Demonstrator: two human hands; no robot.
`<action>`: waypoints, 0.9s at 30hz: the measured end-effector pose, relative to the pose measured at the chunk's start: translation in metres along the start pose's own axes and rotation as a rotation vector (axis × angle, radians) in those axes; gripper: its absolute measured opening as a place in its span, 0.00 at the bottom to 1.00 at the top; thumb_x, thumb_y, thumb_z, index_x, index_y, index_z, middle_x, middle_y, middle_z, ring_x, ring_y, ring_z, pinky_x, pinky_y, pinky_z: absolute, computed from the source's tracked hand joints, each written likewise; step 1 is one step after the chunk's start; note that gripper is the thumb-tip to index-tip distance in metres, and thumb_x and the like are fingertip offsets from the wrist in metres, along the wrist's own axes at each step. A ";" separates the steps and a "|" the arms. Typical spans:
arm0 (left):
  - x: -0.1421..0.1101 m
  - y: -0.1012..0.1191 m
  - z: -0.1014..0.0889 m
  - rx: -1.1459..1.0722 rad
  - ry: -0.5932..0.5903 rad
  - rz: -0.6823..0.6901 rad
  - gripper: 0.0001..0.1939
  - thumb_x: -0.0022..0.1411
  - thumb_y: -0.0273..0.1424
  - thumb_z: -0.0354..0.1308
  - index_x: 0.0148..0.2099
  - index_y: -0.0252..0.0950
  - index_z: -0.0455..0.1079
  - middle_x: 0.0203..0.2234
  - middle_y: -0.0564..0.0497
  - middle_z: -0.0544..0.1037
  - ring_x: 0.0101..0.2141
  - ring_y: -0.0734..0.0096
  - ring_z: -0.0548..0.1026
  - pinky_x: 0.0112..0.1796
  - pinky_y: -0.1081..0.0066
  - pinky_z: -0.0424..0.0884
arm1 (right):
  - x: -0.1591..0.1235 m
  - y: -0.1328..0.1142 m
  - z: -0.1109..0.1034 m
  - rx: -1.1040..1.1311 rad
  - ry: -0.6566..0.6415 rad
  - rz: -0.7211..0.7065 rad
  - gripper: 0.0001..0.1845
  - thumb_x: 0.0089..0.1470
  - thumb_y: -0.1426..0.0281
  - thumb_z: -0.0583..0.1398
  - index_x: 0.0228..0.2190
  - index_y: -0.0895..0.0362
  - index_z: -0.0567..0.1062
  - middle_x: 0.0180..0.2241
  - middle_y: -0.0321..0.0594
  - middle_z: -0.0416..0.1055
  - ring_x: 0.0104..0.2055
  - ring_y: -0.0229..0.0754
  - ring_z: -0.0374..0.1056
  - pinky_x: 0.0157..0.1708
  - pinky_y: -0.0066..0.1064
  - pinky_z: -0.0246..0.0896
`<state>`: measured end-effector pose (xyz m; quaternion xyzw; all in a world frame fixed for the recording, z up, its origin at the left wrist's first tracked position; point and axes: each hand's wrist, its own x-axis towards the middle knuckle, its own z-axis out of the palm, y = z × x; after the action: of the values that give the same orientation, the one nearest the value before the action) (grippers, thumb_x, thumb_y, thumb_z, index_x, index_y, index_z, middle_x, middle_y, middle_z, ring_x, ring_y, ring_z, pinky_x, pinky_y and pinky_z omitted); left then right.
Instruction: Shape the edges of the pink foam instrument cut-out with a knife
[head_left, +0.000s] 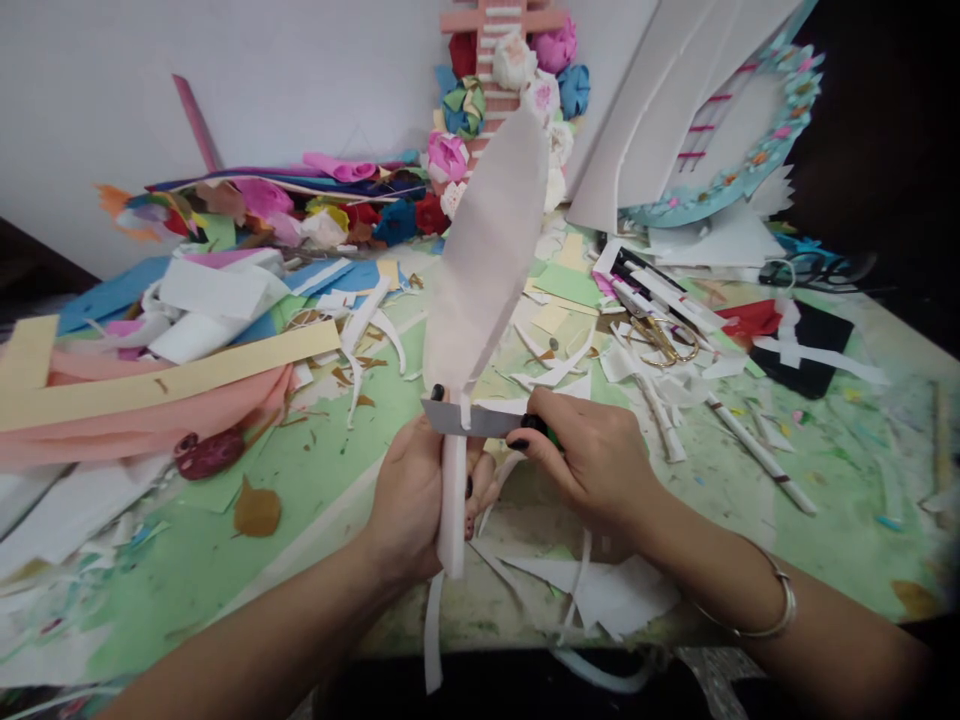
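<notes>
A white leaf-shaped paper piece (491, 245) stands upright in front of me, its narrow stem (451, 510) pointing down. My left hand (412, 500) is closed around that stem from below, with the thumb near the base of the leaf. In my right hand (600, 450) is a knife (491, 421), gripped between thumb and fingers. Its flat grey blade lies sideways across the stem just under the leaf, with the tip by my left thumb. Most of the knife's handle is hidden in my fingers; a bit of green shows.
White paper scraps (600, 590) and strips litter the green tabletop (315, 540). Gold-handled scissors (664, 340) lie to the right, near a black flat item (806, 350). Coloured paper flowers (446, 155) and a tall white-and-blue decoration (712, 130) stand at the back.
</notes>
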<state>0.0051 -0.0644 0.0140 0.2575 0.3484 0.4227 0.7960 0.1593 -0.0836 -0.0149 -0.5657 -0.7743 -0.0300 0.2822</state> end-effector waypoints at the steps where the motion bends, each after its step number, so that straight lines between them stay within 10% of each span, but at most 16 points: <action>1: 0.000 0.000 0.000 -0.007 0.003 -0.002 0.23 0.64 0.40 0.52 0.20 0.33 0.59 0.09 0.60 0.60 0.06 0.84 0.58 0.09 0.82 0.55 | 0.000 0.000 0.000 -0.003 0.002 0.001 0.31 0.65 0.51 0.40 0.26 0.59 0.69 0.19 0.37 0.66 0.21 0.35 0.61 0.22 0.29 0.40; 27: 0.004 -0.016 -0.003 0.069 0.026 0.004 0.20 0.59 0.37 0.56 0.20 0.34 0.58 0.08 0.60 0.57 0.06 0.83 0.57 0.10 0.79 0.55 | 0.001 -0.012 -0.001 0.011 0.011 0.068 0.30 0.64 0.51 0.41 0.27 0.59 0.69 0.20 0.37 0.68 0.23 0.37 0.62 0.23 0.30 0.40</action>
<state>0.0122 -0.0685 -0.0002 0.2798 0.3726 0.4154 0.7812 0.1490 -0.0878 -0.0100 -0.5901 -0.7531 -0.0191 0.2903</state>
